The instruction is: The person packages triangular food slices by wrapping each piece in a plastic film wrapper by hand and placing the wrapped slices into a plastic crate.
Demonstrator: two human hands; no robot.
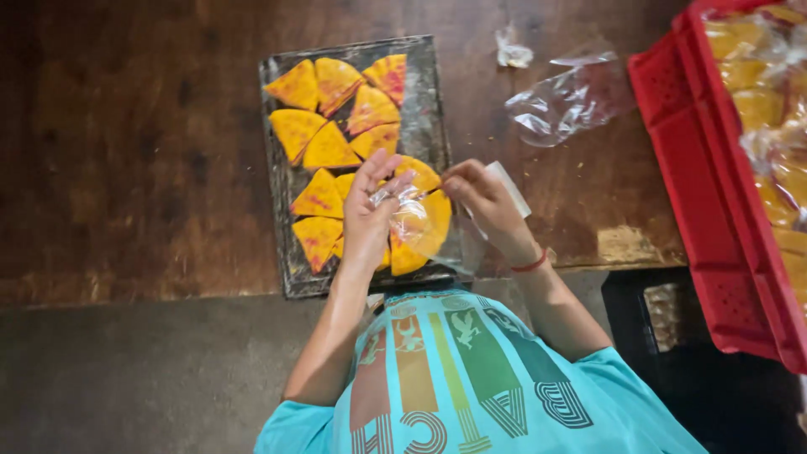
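Shirt: a turquoise shirt (471,395) with coloured stripes lies nearest the camera.
Fingers: the left hand (370,210) pinches the twisted neck of a clear bag (420,225) holding yellow wedges; the right hand (487,202) is closed on a pale strip (511,187) at the bag's mouth.
Tray: a dark tray (429,101) under both hands carries yellow-orange wedges (324,126).
Surface: dark worn wooden surface (126,151), broad bare stretch to the left.
Edges: a red crate (714,185) of bagged pieces stands right; an empty plastic bag (563,101) lies between tray and crate.
Pose: both forearms angle inward, wrists raised above the tray's near edge.

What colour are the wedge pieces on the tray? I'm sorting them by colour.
Yellow-orange with red-pink streaks, seen in the head view: wedge pieces on the dark tray.
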